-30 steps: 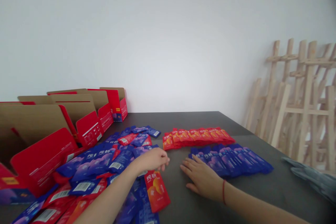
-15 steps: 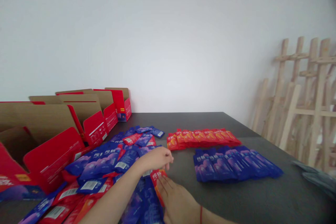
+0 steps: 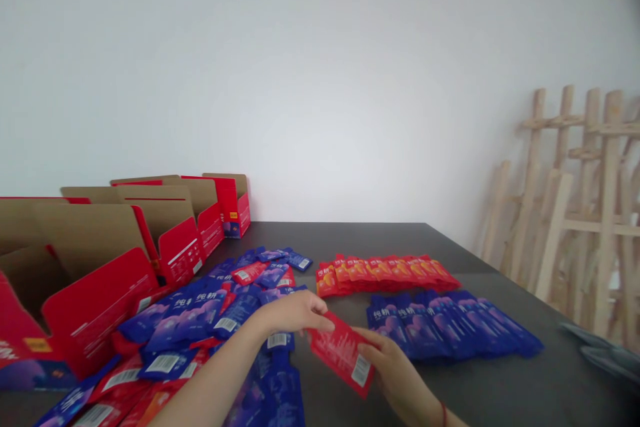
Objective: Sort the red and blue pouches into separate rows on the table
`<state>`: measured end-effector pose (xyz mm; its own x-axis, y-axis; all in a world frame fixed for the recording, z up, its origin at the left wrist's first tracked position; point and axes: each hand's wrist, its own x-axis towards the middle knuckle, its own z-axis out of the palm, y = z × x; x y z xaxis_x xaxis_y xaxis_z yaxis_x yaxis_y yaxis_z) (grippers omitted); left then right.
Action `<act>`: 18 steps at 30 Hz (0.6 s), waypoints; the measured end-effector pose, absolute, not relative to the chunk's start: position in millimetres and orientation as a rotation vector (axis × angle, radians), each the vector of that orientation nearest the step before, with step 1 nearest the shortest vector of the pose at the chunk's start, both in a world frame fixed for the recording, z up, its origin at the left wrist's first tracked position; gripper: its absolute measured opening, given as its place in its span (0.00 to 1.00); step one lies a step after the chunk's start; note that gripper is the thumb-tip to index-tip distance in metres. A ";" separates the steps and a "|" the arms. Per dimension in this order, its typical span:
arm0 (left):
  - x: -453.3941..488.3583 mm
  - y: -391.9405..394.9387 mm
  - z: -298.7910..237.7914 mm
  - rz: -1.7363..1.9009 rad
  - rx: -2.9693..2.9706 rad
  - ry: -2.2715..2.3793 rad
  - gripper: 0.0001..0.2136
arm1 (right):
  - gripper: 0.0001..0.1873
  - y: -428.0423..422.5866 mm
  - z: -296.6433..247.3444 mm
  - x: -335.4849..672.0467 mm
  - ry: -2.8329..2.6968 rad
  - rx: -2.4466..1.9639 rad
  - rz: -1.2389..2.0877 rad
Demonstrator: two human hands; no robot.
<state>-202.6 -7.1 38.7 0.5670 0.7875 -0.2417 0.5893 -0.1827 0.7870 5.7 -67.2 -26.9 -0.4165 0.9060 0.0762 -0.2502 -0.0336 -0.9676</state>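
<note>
Between my two hands hangs a red pouch point(image 3: 341, 351), its back with a white barcode label turned toward me. My left hand point(image 3: 295, 312) pinches the upper left end of it. On the lower right edge, my right hand point(image 3: 387, 363) grips the same pouch with thumb and fingers. Under and beside my left forearm spreads a loose heap of blue pouches point(image 3: 187, 313) and red pouches, some face up, some barcode up. To the right lie an overlapping row of red pouches point(image 3: 383, 273) and, nearer me, an overlapping row of blue pouches point(image 3: 445, 325).
Several open red cardboard boxes point(image 3: 107, 293) line the left side of the dark table point(image 3: 345, 237). Wooden easels point(image 3: 600, 213) lean by the white wall at the right. A greyish, blurred object point(image 3: 597, 347) lies near the table's right edge.
The red pouch, earlier lying face up on the heap under my right hand, is now lifted and turned back side toward me. My left hand has closed on it too.
</note>
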 end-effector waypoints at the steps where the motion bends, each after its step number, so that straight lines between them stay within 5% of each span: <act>1: -201.5 -7.3 38.8 0.290 1.865 1.097 0.13 | 0.18 -68.8 -27.5 6.2 -1.207 -0.697 1.698; 18: -198.4 -11.5 43.1 0.407 1.776 1.070 0.13 | 0.16 -75.1 -39.3 6.6 -0.780 -0.485 1.851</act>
